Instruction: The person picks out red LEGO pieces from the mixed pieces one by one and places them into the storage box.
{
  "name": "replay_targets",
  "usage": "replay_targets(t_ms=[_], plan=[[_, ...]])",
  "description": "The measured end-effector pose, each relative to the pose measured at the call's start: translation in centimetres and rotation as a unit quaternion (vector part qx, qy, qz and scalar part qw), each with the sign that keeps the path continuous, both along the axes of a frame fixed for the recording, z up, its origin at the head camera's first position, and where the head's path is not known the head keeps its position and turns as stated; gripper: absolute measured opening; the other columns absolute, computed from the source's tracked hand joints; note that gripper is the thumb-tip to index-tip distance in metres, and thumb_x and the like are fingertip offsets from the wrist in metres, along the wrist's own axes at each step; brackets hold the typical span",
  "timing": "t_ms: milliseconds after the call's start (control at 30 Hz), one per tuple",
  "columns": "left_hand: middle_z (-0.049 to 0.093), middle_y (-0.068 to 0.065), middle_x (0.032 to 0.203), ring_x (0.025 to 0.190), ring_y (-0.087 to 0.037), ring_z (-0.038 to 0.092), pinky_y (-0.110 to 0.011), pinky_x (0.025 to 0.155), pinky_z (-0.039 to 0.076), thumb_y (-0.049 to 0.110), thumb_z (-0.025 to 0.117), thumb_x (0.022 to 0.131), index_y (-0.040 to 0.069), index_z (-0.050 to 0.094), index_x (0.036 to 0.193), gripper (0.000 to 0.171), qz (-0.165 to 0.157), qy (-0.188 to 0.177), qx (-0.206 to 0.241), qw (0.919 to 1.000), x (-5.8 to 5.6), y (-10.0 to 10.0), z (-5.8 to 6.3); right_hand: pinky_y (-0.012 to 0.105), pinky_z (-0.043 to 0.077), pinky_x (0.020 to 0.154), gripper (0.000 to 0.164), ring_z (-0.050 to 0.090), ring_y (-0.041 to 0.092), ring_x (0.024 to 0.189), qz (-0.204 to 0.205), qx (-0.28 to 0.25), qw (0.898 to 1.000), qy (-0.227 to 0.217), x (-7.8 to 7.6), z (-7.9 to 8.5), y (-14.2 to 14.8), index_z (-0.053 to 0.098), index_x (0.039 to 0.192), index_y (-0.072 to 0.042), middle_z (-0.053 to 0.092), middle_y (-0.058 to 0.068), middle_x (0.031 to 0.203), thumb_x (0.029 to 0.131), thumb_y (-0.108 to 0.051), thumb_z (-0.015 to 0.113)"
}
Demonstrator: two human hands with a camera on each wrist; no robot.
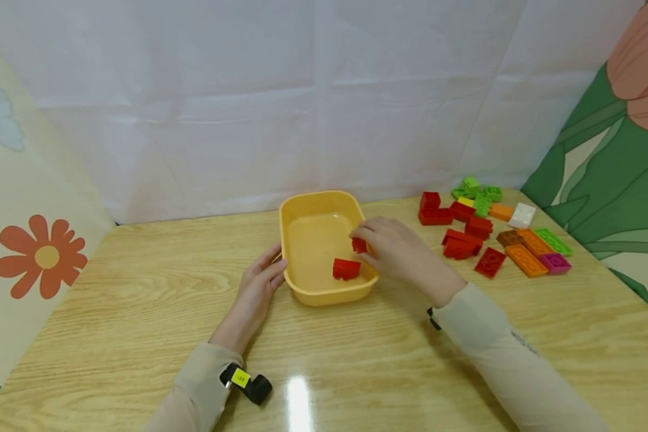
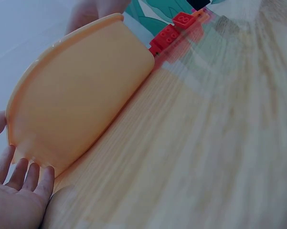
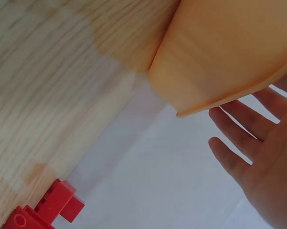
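A yellow plastic bin (image 1: 324,297) stands on the wooden table, with a red toy brick (image 1: 347,269) lying inside near its front right corner. At the bin's left side, my left hand (image 1: 258,287) has its thumb at the rim. Its relaxed fingers (image 2: 47,181) touch the outer wall in the left wrist view. My right hand (image 1: 394,249) reaches over the right rim and pinches a second red toy brick (image 1: 359,245), partly hidden by the fingers. In the right wrist view the other fingers (image 3: 234,155) spread outside the wall; the pinched brick is hidden there.
Right of the bin lie several loose red bricks (image 1: 461,245). Beyond them are green bricks (image 1: 483,204), a white brick (image 1: 522,215), orange bricks (image 1: 526,260) and a magenta brick (image 1: 555,263). A white cloth (image 1: 237,120) hangs along the table's back edge.
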State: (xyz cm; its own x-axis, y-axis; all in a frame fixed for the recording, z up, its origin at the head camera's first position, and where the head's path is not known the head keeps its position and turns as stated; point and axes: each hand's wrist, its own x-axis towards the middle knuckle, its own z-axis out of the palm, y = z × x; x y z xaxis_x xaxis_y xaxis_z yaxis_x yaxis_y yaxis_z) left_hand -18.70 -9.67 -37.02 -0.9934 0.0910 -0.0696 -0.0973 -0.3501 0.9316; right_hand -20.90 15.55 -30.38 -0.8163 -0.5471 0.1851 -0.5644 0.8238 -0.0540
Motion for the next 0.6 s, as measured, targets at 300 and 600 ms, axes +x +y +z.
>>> replay_targets(t_ms=[300, 600], plan=[[0.036, -0.018, 0.151, 0.131, -0.024, 0.039, -0.011, 0.086, 0.052, 0.001, 0.047, 0.093, -0.002, 0.032, 0.144, 0.053, 0.002, 0.0, 0.008, 1.0, -0.02, 0.09, -0.03, 0.05, 0.047, 0.103, 0.037, 0.053, 0.028, 0.112, -0.014, 0.003, 1.0, -0.016, 0.22, -0.04, -0.07, 0.063, 0.116, -0.008, 0.066, 0.011, 0.118, 0.082, -0.023, 0.069], [0.034, -0.016, 0.152, 0.131, -0.024, 0.039, -0.011, 0.087, 0.052, 0.003, 0.048, 0.093, 0.0, 0.032, 0.145, 0.054, 0.001, -0.003, 0.0, 1.0, 0.02, -0.07, -0.04, 0.05, 0.046, 0.103, 0.037, 0.052, 0.028, 0.114, -0.01, 0.001, 1.0, -0.014, 0.34, -0.08, -0.11, 0.063, 0.117, -0.009, 0.065, 0.011, 0.12, 0.083, -0.024, 0.068]])
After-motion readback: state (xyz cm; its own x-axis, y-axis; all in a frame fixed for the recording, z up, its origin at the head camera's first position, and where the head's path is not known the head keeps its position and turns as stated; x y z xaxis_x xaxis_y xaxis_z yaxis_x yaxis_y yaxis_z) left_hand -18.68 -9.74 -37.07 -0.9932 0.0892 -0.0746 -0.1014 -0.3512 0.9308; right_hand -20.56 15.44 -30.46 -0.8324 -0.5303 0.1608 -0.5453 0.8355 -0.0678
